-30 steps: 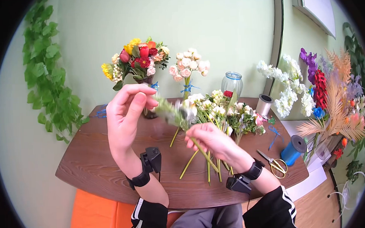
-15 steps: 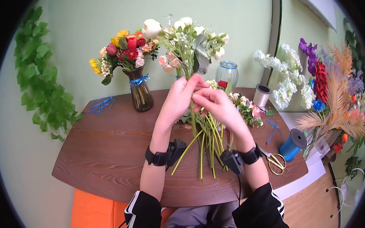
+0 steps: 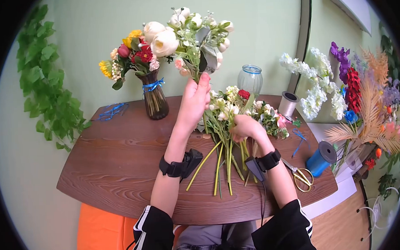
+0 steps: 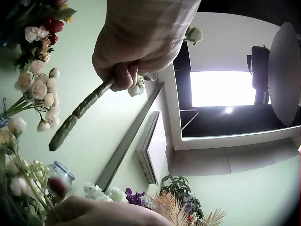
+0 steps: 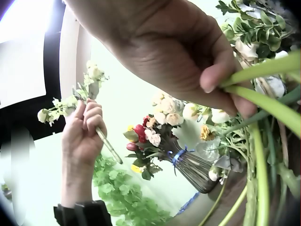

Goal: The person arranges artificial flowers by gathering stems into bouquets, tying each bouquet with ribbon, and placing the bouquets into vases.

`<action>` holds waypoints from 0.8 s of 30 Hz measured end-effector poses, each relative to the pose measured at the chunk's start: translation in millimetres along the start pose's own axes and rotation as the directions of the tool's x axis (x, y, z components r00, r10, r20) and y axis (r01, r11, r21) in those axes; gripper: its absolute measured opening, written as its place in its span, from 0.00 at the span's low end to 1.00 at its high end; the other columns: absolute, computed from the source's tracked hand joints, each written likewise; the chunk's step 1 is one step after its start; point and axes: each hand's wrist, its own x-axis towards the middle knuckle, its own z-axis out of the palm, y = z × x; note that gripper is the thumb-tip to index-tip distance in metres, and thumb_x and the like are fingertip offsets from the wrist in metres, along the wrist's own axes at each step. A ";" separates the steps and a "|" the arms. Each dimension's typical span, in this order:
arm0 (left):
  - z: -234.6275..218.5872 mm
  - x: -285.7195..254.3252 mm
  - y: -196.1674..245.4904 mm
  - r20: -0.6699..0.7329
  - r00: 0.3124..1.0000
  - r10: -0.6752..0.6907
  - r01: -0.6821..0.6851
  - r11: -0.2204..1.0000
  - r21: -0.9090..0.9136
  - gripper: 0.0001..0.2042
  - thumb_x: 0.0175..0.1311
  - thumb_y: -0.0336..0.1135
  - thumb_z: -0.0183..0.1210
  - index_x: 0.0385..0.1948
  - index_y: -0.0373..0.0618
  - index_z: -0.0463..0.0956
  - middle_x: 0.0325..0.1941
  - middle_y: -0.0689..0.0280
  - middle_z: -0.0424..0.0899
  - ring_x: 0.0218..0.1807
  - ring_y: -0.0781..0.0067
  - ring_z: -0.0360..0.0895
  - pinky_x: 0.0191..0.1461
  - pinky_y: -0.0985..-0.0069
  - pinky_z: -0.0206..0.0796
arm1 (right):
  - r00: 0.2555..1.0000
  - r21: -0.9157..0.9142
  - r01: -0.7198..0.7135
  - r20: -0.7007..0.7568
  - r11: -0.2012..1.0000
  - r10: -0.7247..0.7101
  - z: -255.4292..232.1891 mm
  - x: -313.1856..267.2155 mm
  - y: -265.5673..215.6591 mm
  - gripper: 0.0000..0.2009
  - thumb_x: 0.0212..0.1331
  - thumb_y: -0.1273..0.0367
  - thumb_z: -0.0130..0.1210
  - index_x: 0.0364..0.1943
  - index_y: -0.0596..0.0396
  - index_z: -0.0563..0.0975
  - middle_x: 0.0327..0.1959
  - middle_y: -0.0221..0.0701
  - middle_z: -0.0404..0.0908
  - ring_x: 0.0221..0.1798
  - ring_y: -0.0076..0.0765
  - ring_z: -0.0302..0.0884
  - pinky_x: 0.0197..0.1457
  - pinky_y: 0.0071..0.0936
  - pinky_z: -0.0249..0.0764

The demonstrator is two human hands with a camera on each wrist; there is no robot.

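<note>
The left hand [image 3: 194, 98] is raised above the table, fingers curled round the stems of a bunch of white flowers [image 3: 165, 41] with green leaves. In the left wrist view a thick green stem [image 4: 80, 110] sticks out below that hand [image 4: 141, 47]. Lower and to the right, the right hand [image 3: 247, 126] is at a pile of white flowers [image 3: 224, 110] lying on the table. In the right wrist view the thumb and fingers of the right hand [image 5: 174, 56] pinch green stems [image 5: 270, 106] of that pile.
A vase of mixed flowers [image 3: 155, 100] stands at the back left, a glass jar [image 3: 250, 80] behind the pile. Scissors [image 3: 302, 177], a blue ribbon spool [image 3: 320, 160] and a pale spool [image 3: 288, 105] are on the right of the table [image 3: 112, 169]. Blue ribbon [image 3: 111, 112] lies back left.
The hands have parted after meeting at the bunch. The left hand holds the bunch slightly further left; the right hand has moved down to the stems on the table.
</note>
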 end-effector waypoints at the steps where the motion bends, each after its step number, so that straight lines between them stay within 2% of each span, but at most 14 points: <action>1: 0.7 -0.1 0.6 -0.022 1.000 0.015 -0.015 1.000 0.016 0.12 0.61 0.44 0.42 0.29 0.45 0.62 0.15 0.79 0.55 0.12 0.92 0.47 0.13 0.90 0.39 | 0.999 0.091 0.035 -0.002 0.995 -0.035 -4.9 -4.1 -1.2 0.09 0.51 0.71 0.47 0.27 0.66 0.72 0.19 0.36 0.76 0.19 0.27 0.75 0.24 0.20 0.72; 3: 2.3 0.2 2.8 -0.061 0.997 0.048 -0.045 0.998 0.046 0.10 0.62 0.40 0.43 0.26 0.45 0.63 0.13 0.80 0.52 0.12 0.93 0.45 0.13 0.90 0.36 | 0.995 0.269 0.104 -0.018 0.957 -0.103 -16.6 -12.5 -3.3 0.08 0.52 0.72 0.45 0.26 0.66 0.71 0.18 0.36 0.75 0.18 0.28 0.74 0.22 0.20 0.71; 5: 0.0 0.1 1.8 -0.098 0.994 0.038 -0.038 0.999 0.000 0.07 0.61 0.37 0.43 0.29 0.44 0.65 0.13 0.80 0.53 0.12 0.93 0.47 0.13 0.90 0.37 | 0.978 0.472 0.210 -0.093 0.856 -0.189 -24.9 -17.6 -6.0 0.10 0.58 0.68 0.41 0.31 0.64 0.67 0.20 0.33 0.75 0.19 0.24 0.71 0.22 0.19 0.70; 7: -2.4 -0.5 1.9 -0.082 0.996 0.026 -0.033 0.995 -0.090 0.07 0.61 0.37 0.43 0.27 0.47 0.64 0.16 0.79 0.57 0.12 0.93 0.49 0.12 0.90 0.39 | 0.914 0.495 0.401 -0.277 0.771 -0.298 -34.2 -29.6 -14.1 0.12 0.60 0.64 0.37 0.30 0.60 0.65 0.21 0.32 0.74 0.22 0.22 0.71 0.20 0.16 0.66; 8: -6.3 0.9 -0.5 -0.032 0.999 0.034 -0.037 0.996 -0.087 0.10 0.62 0.39 0.43 0.25 0.44 0.66 0.17 0.76 0.62 0.13 0.89 0.57 0.14 0.90 0.50 | 0.890 0.517 0.448 -0.335 0.729 -0.309 -37.0 -33.5 -17.7 0.13 0.61 0.63 0.36 0.30 0.60 0.65 0.21 0.33 0.74 0.22 0.22 0.71 0.20 0.15 0.65; 11: 16.8 1.5 -16.6 -0.191 0.976 0.102 -0.109 0.994 -0.026 0.15 0.62 0.42 0.42 0.23 0.39 0.67 0.19 0.70 0.67 0.16 0.82 0.66 0.21 0.86 0.62 | 0.831 0.559 0.548 -0.446 0.622 -0.332 -40.7 -46.3 -29.3 0.13 0.61 0.63 0.33 0.31 0.59 0.64 0.22 0.33 0.75 0.23 0.21 0.71 0.20 0.15 0.63; 12: 19.5 2.1 -23.7 -0.148 0.986 0.075 -0.082 0.996 -0.043 0.18 0.62 0.43 0.41 0.25 0.34 0.68 0.21 0.65 0.70 0.21 0.76 0.72 0.29 0.81 0.68 | 0.828 0.568 0.555 -0.443 0.607 -0.343 -40.8 -53.9 -35.0 0.12 0.62 0.63 0.33 0.32 0.59 0.64 0.22 0.33 0.75 0.23 0.20 0.71 0.20 0.14 0.63; 13: 26.7 2.5 -27.5 -0.126 0.986 0.111 -0.114 0.993 -0.020 0.19 0.62 0.43 0.40 0.29 0.32 0.69 0.22 0.65 0.70 0.24 0.76 0.73 0.30 0.81 0.69 | 0.825 0.578 0.562 -0.441 0.592 -0.354 -40.4 -60.0 -40.3 0.12 0.62 0.64 0.32 0.33 0.58 0.63 0.23 0.33 0.76 0.23 0.19 0.71 0.21 0.13 0.63; 14: 27.1 0.6 -29.1 0.016 0.998 0.066 -0.066 0.998 0.005 0.19 0.62 0.43 0.39 0.29 0.31 0.68 0.24 0.65 0.71 0.26 0.75 0.74 0.31 0.80 0.69 | 0.827 0.589 0.560 -0.440 0.583 -0.350 -39.2 -63.4 -45.1 0.12 0.61 0.64 0.33 0.31 0.60 0.64 0.24 0.37 0.75 0.24 0.28 0.72 0.24 0.21 0.65; 15: 27.6 -2.9 -31.3 0.157 0.987 0.016 -0.022 0.999 0.037 0.19 0.63 0.43 0.39 0.30 0.31 0.68 0.26 0.65 0.72 0.29 0.74 0.74 0.33 0.79 0.70 | 0.763 0.445 0.619 -0.537 0.647 -0.360 -35.9 -60.4 -45.2 0.13 0.60 0.65 0.34 0.31 0.61 0.65 0.25 0.38 0.74 0.26 0.32 0.72 0.27 0.24 0.65; 17: 55.3 -16.1 -18.5 0.065 0.994 -0.087 0.090 0.995 -0.052 0.14 0.64 0.38 0.37 0.33 0.36 0.67 0.19 0.69 0.69 0.25 0.77 0.74 0.21 0.81 0.66 | 0.595 0.127 0.658 -0.691 0.742 -0.409 -29.1 -51.9 -42.0 0.13 0.59 0.65 0.35 0.30 0.64 0.65 0.27 0.41 0.73 0.30 0.41 0.71 0.33 0.31 0.65; 18: 52.7 -14.9 -23.6 0.100 0.992 -0.078 0.079 0.997 -0.010 0.13 0.63 0.39 0.37 0.34 0.39 0.66 0.19 0.70 0.69 0.21 0.81 0.69 0.20 0.84 0.60 | 0.498 -0.021 0.650 -0.743 0.760 -0.447 -30.5 -50.9 -41.1 0.13 0.57 0.66 0.37 0.31 0.65 0.66 0.29 0.44 0.68 0.36 0.50 0.65 0.41 0.38 0.60; 21: 47.9 -13.0 -34.9 0.203 0.977 -0.062 0.064 0.998 -0.006 0.12 0.63 0.40 0.38 0.32 0.41 0.66 0.17 0.73 0.65 0.15 0.87 0.59 0.16 0.87 0.50 | 0.452 -0.247 0.514 -0.736 0.821 -0.504 -34.2 -54.4 -39.5 0.12 0.57 0.66 0.38 0.32 0.64 0.66 0.29 0.43 0.65 0.36 0.50 0.62 0.44 0.38 0.58; 24: 41.4 -8.3 -35.4 0.196 0.977 -0.088 0.093 0.996 -0.015 0.14 0.63 0.42 0.39 0.28 0.42 0.66 0.14 0.77 0.59 0.14 0.90 0.53 0.15 0.88 0.43 | 0.494 -0.196 0.484 -0.743 0.853 -0.452 -31.7 -54.4 -43.0 0.14 0.57 0.63 0.40 0.30 0.65 0.65 0.28 0.44 0.66 0.35 0.50 0.63 0.43 0.37 0.59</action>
